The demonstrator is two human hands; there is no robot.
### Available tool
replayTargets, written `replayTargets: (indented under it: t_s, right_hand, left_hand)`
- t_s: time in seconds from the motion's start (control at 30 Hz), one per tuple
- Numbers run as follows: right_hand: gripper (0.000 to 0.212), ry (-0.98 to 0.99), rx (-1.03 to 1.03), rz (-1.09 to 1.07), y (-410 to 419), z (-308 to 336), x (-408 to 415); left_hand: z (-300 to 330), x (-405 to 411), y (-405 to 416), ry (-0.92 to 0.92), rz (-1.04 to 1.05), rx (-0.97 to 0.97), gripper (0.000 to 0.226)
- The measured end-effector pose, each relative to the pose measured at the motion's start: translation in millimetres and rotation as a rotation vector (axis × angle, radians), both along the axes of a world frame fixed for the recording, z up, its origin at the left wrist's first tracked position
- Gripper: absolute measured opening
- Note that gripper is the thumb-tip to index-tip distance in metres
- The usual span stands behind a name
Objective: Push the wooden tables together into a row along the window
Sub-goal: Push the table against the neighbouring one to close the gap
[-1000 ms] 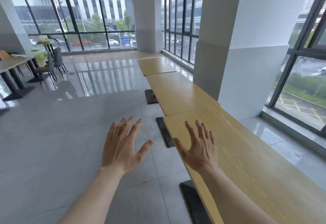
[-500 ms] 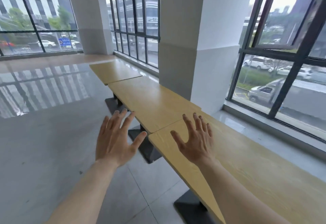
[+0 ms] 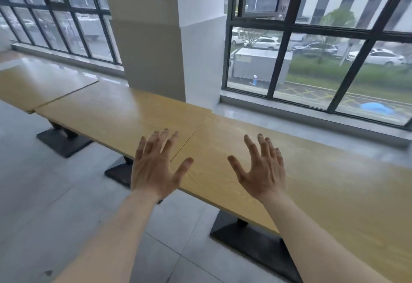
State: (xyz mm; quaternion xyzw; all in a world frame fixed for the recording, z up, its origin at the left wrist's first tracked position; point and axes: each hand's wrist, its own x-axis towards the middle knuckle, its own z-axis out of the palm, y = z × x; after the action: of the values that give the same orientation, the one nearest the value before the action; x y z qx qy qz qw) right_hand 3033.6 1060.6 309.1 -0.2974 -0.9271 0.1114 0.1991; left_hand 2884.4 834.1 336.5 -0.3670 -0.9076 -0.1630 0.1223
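Three light wooden tables stand end to end in front of the windows. The nearest table (image 3: 323, 171) fills the right side, and its end meets the middle table (image 3: 116, 115) at a thin seam. The far table (image 3: 33, 84) lies at the left, its top overlapping the middle one's corner. My left hand (image 3: 156, 166) hovers with fingers spread over the seam at the tables' near edge. My right hand (image 3: 262, 171) is spread above the nearest table. Neither hand holds anything; whether they touch the wood I cannot tell.
A broad white pillar (image 3: 156, 37) rises just behind the middle table. Black-framed windows (image 3: 312, 48) run along the far side above a low sill. Black pedestal bases (image 3: 249, 236) stand on the grey tiled floor (image 3: 44, 204) under each table.
My view has swung to the right, from looking down the row to facing the windows. Both hands stayed spread and now sit over the seam and the nearest table.
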Motion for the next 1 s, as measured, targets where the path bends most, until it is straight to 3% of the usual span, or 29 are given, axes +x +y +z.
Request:
replayTargets:
  t_s: [0.37,0.63,0.8,1.0]
  right_hand:
    - [0.09,-0.081,-0.114,-0.254,55,-132,-85]
    - [0.089,-0.238,-0.219,-0.368,55,-235,-98]
    - [0.091,-0.358,-0.21,-0.435,47,-295,-90]
    - [0.083,-0.298,-0.118,-0.511,39,-332,-92]
  left_hand:
    - [-136,-120,101,-0.095,-0.223,-0.067,0.08]
    - [-250,-159,122,-0.194,-0.303,-0.107,0.079]
    - [-310,-181,127,-0.219,-0.359,-0.151,0.079]
    - [-355,-203,134,-0.254,-0.378,-0.188,0.078]
